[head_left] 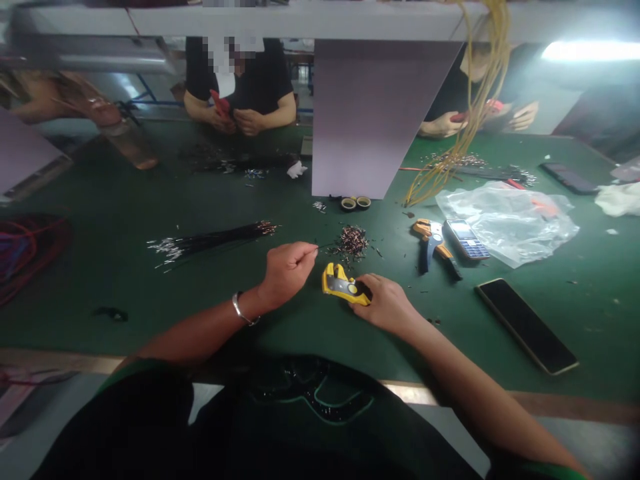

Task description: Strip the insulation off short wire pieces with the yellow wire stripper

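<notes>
My left hand, with a silver bracelet at the wrist, is closed, and a thin dark wire sticks out from its fingertips toward the right. The yellow and grey hand tool is in the grip of my right hand, its head pointing left. Just beyond the tool lies a pile of short copper-coloured and dark pieces. A bundle of black wires with silvery left ends and coppery right ends rests on the green table, left of my left hand.
Orange-handled pliers, a keypad phone, a clear plastic bag and a large black phone lie at the right. A pale panel stands ahead, beside hanging yellow wires. People sit across the table.
</notes>
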Demonstrator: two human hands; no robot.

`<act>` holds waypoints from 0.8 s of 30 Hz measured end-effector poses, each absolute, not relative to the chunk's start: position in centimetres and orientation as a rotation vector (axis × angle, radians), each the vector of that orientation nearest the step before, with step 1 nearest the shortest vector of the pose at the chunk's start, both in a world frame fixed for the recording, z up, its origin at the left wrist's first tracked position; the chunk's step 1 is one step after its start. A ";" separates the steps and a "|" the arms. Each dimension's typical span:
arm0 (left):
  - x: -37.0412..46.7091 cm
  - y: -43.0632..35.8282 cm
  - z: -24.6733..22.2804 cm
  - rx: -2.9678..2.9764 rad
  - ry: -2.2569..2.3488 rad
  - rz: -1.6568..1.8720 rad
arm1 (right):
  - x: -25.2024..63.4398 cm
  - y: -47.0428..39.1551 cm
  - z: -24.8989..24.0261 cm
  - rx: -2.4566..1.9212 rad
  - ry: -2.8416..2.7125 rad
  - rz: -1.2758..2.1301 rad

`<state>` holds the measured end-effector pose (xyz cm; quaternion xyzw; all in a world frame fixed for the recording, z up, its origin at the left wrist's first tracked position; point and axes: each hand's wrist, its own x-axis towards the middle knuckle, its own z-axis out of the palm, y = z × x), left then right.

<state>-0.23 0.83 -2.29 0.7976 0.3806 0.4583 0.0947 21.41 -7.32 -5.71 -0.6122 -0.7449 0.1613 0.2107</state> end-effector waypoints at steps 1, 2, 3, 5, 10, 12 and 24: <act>-0.2 0.8 -2.3 2.412 1.110 1.374 | 21.4 -7.3 -5.9 -1.696 -2.118 0.398; -0.1 0.8 -2.3 2.455 1.089 1.384 | 21.3 -7.4 -6.0 -1.694 -2.158 0.360; -0.1 0.7 -2.4 2.495 1.059 1.392 | 21.3 -7.4 -6.1 -1.692 -2.193 0.334; 0.0 0.7 -2.5 2.549 0.988 1.415 | 21.4 -7.5 -5.9 -1.680 -2.246 0.313; 0.2 0.6 -3.0 2.664 0.933 1.484 | 21.4 -7.9 -5.0 -1.612 -2.294 0.322; 0.2 0.5 -3.1 2.732 0.925 1.501 | 21.4 -8.0 -4.6 -1.608 -2.291 0.327; 0.6 -1.0 -3.6 2.858 0.590 1.525 | 21.5 -7.9 -3.7 -1.240 -1.342 1.172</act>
